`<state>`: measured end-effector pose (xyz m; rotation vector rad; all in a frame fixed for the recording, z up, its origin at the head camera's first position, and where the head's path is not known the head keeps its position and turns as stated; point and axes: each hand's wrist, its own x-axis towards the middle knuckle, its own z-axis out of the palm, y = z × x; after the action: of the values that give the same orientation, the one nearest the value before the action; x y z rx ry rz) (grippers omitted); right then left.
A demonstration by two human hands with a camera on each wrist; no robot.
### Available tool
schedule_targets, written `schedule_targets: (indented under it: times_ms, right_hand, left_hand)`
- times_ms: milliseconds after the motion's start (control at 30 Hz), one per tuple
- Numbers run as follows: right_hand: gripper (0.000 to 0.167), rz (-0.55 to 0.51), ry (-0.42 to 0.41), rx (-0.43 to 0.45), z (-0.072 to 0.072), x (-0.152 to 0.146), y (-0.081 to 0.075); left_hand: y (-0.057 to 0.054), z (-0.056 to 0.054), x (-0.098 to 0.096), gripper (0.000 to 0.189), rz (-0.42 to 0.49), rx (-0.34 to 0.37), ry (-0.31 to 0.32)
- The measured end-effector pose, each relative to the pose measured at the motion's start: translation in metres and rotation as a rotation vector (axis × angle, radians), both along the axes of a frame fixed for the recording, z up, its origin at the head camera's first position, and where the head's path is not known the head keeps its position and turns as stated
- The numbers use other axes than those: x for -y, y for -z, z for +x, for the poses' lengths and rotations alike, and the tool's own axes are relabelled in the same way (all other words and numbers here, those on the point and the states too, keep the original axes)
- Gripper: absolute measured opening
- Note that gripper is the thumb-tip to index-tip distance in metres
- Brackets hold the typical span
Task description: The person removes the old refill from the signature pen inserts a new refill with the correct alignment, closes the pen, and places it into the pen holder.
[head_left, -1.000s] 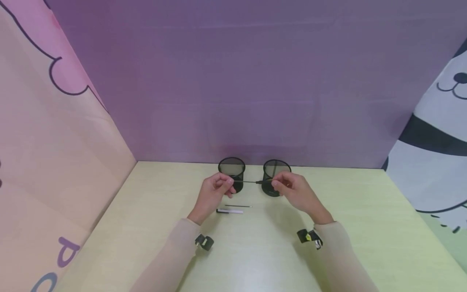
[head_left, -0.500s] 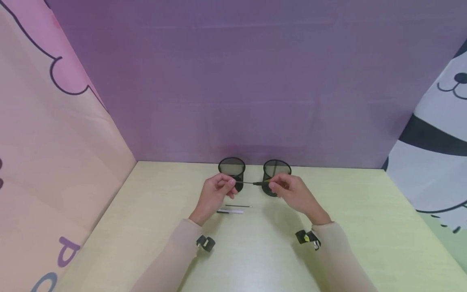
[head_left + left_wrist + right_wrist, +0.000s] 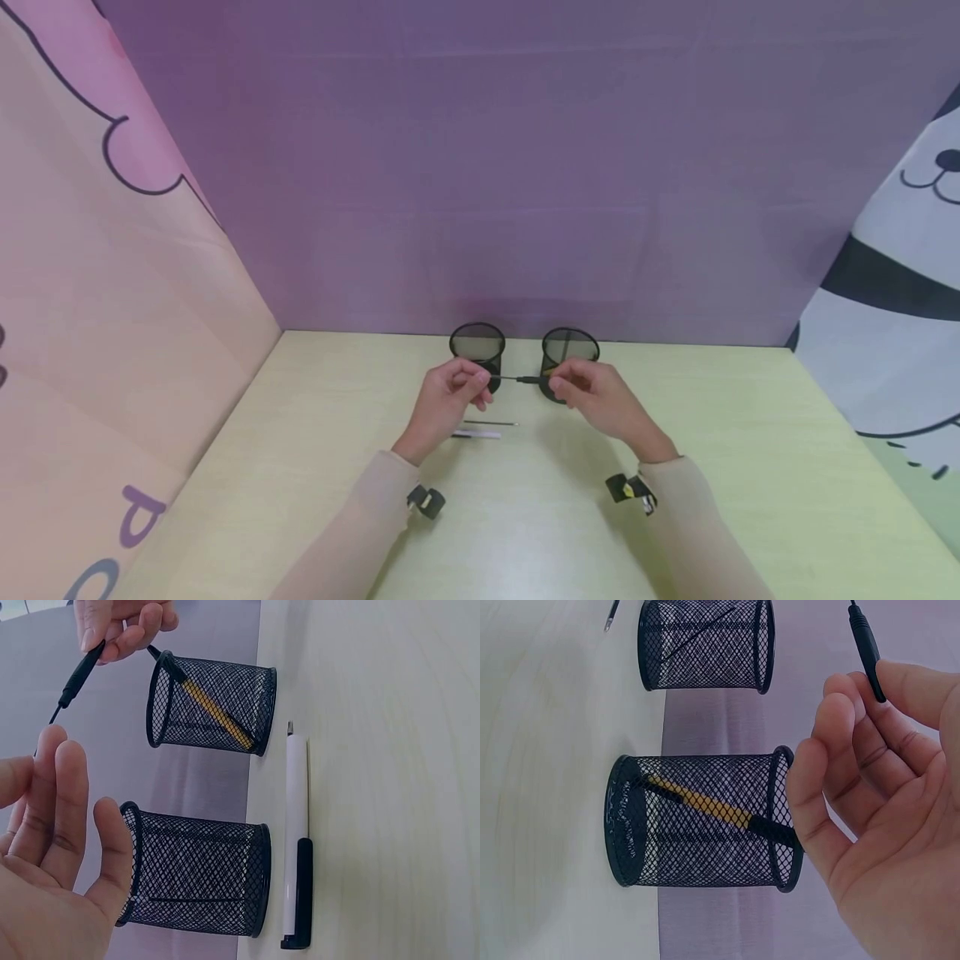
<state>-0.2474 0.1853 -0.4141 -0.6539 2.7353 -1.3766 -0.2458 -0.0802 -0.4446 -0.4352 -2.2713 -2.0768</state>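
A thin rod with a black handle is held level between both hands in the head view. My left hand pinches the thin shaft between thumb and fingers. My right hand pinches the end of the black handle with thumb and forefinger. Below them on the table lie another thin dark rod with a silvery tip and a white-and-black pen, side by side. In the left wrist view the fingertips cover the far end of the held shaft.
Two black mesh pen cups stand at the table's back edge: a left cup and a right cup. A yellow-and-black stick leans inside the right cup. Behind rises a purple backdrop. The pale table stretches to both sides.
Both hands have drawn slightly closer together and a little lower, so less of the shaft shows between them. The cups, the pen and the loose rod have stayed put.
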Motion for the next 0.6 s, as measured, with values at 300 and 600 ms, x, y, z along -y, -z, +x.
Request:
schedule_targets:
  times_ms: [300,600]
  right_hand:
    - [0.021,0.016,0.011,-0.004,-0.0027,0.0019,0.0029]
    - [0.020,0.009,0.002,-0.016,-0.0028,0.0035,0.0036]
  left_hand:
    - [0.0017,-0.0006,-0.0019,0.023,0.008,0.005,0.017]
    - [0.0018,-0.0005,-0.0042,0.024,0.001,0.017,0.026]
